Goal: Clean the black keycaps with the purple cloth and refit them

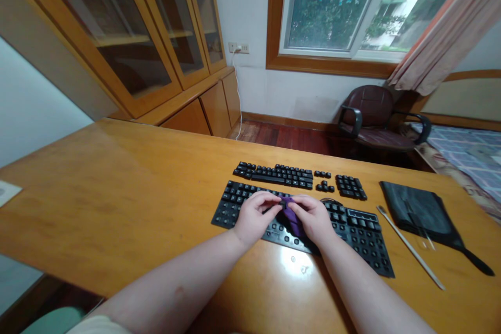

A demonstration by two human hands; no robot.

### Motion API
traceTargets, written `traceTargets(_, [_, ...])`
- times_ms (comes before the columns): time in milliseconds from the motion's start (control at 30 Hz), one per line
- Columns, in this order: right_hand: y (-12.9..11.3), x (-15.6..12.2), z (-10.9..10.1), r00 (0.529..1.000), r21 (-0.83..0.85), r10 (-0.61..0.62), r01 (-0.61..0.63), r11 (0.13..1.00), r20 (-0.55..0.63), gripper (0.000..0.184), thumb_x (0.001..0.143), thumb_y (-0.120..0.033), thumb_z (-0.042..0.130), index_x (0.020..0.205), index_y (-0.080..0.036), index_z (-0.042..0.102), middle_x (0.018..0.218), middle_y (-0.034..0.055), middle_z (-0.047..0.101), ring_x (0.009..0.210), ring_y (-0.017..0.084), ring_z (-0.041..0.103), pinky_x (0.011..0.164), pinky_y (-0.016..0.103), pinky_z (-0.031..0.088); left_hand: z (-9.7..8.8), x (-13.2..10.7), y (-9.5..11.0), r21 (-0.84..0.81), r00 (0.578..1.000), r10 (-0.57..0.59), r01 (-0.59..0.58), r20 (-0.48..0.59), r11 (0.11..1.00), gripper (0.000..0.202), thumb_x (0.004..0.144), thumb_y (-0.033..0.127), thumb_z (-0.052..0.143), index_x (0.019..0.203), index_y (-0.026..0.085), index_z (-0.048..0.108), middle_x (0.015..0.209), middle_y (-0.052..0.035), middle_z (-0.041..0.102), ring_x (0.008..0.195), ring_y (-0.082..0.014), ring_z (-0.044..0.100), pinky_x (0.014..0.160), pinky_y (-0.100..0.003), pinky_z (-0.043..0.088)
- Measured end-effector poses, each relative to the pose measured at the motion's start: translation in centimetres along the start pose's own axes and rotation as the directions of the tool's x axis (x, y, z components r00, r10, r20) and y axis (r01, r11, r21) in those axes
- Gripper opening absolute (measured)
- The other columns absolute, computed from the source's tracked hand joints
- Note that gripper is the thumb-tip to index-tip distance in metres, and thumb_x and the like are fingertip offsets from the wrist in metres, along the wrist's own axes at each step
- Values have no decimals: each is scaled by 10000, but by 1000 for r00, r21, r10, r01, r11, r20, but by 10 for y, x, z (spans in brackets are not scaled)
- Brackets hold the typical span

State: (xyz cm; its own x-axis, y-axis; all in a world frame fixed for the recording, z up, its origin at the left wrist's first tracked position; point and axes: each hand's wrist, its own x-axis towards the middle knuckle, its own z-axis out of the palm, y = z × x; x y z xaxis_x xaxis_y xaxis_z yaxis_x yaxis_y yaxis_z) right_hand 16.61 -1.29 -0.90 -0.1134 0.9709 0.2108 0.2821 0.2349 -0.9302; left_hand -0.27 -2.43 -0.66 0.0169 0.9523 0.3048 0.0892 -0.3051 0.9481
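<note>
A black keyboard (354, 232) lies on the wooden desk (117, 198) in front of me. Both my hands hover over its middle. My left hand (253, 216) pinches a small black keycap (282, 202) between thumb and fingers. My right hand (313, 217) is closed on a purple cloth (293, 217) that touches the keycap. Beyond the keyboard, several loose black keycaps (282, 175) are laid out in rows on the desk, in the keyboard's own layout.
A black pouch (422, 211) lies at the right of the desk, with a thin metal tool (410, 248) beside it. A paper corner (6, 192) shows at the left edge. An armchair (371, 117) stands beyond the desk under the window, and a wooden cabinet (156, 36) stands at the left.
</note>
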Motion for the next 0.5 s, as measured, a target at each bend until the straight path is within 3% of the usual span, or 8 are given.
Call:
traceTargets(167, [2, 0, 1, 1000, -14, -2, 2, 1000, 6, 149, 726, -327, 647, 747, -199, 718, 765, 61, 714, 726, 211, 649, 704, 335, 512, -2, 2, 2, -47, 998, -30, 33, 49, 998, 101, 740, 180, 635, 821, 171, 695, 915, -64, 595, 881, -161, 619, 812, -330, 557])
traceTargets(300, [2, 0, 1, 1000, -4, 3, -3, 1000, 5, 161, 725, -333, 650, 756, -189, 717, 770, 61, 711, 717, 207, 648, 693, 326, 512, -1, 1, 1, -82, 993, -79, 86, 86, 993, 181, 666, 166, 703, 845, 170, 686, 950, -59, 580, 921, -171, 615, 849, -341, 545])
traceTargets(500, [0, -1, 0, 999, 52, 50, -50, 997, -3, 185, 737, -349, 642, 764, -180, 714, 785, 68, 714, 735, 213, 652, 712, 337, 513, -4, 3, 3, -55, 991, -132, 131, -8, 990, 160, 700, 184, 670, 855, 149, 654, 890, -56, 614, 807, -147, 627, 790, -312, 556])
